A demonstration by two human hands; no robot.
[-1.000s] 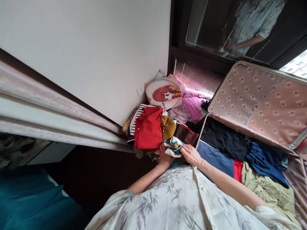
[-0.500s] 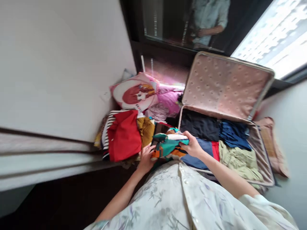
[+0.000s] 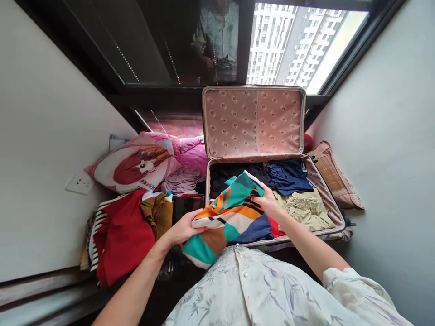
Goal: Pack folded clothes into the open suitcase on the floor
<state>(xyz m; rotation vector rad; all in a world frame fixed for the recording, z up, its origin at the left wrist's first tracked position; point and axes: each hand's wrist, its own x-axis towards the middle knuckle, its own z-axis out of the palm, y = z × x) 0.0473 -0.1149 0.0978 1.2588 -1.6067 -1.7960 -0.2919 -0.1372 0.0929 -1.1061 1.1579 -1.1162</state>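
Between my two hands hangs a multicoloured garment (image 3: 234, 208) with green, orange, white and brown patches; its exact kind is unclear. My left hand (image 3: 186, 227) grips its left edge, fingers closed on the cloth. On the other side my right hand (image 3: 268, 201) pinches the upper right edge. The garment is held over the front left of an open suitcase (image 3: 322, 172) and hides part of what lies there. Inside the suitcase are folded black clothing (image 3: 238, 174), navy shorts (image 3: 290, 176), khaki shorts (image 3: 304, 210) and a navy and red piece (image 3: 260, 228).
Left of the suitcase lie a red garment (image 3: 127, 235), a mustard garment (image 3: 158, 213) and striped cloth (image 3: 97, 226). Behind them leans a pink cartoon pillow (image 3: 136, 163). The suitcase lid (image 3: 254, 120) stands up against the window. A brown cushion (image 3: 335, 174) rests by the right wall.
The view has swung to the right. The multicoloured garment, bunched up before, is now spread wider between my hands, both still holding it.
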